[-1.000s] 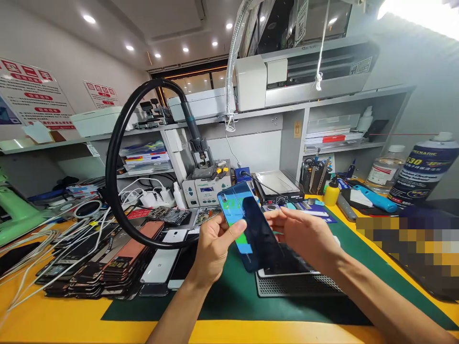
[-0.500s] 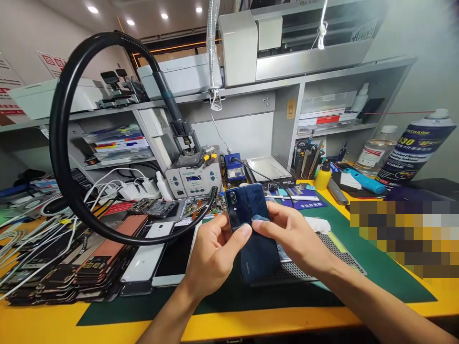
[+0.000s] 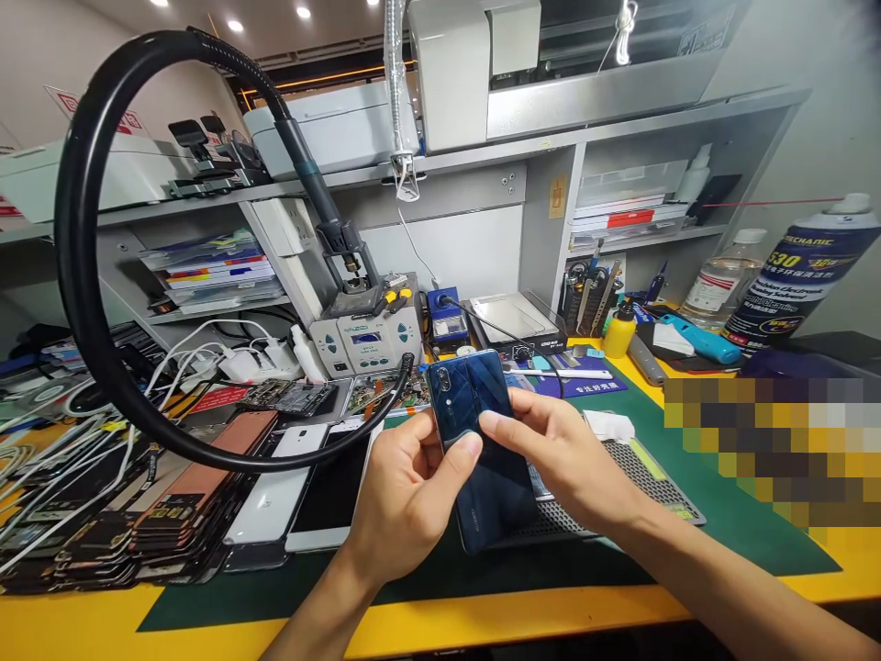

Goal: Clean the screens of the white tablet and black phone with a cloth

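The right hand (image 3: 561,450) has joined the left hand (image 3: 413,491) on the dark phone (image 3: 499,491), both curled round its sides, near the tabletop's front edge (image 3: 496,608); apparently inspecting its back, next needing steady turning

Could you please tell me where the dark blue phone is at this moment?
In the head view, the dark blue phone is just below the centre, held between the left hand and the right hand, above the green mat.

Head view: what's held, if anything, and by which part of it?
A dark blue phone, by its long edges: left hand at the image-left edge, right hand at the opposite one, both thumbs on its back.
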A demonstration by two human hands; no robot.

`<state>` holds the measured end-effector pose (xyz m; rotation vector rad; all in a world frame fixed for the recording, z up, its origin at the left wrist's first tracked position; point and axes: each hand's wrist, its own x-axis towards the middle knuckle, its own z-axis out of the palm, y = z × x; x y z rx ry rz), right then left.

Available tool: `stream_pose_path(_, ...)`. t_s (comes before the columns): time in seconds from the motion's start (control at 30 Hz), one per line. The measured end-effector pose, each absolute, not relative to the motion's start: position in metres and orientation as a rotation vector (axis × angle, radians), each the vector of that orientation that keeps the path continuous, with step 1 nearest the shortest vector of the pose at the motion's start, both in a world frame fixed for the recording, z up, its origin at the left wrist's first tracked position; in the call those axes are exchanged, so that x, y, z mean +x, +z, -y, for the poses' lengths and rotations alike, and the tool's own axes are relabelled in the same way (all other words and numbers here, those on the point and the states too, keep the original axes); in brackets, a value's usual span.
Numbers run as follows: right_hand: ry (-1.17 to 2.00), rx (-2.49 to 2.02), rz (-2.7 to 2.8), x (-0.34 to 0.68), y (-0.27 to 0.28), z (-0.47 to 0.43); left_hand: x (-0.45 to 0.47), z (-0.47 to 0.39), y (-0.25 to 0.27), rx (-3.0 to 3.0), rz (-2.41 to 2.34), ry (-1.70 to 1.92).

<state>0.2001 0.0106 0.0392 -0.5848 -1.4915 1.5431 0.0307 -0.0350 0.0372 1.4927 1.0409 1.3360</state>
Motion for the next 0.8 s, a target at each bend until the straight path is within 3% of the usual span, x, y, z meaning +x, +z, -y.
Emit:
stream_pose_path(0.6,1.607,-0.587,1.475,0.1965,0.0443,-0.0112,0.0305,0.0366,0.0387,1.459,-1.06,1.342)
stream_pose_path(0.8,1.345,-0.782,1.597,0.2019,0.0418,-0.016,0.0277,0.0335,0.044,1.48,-1.127,1.297)
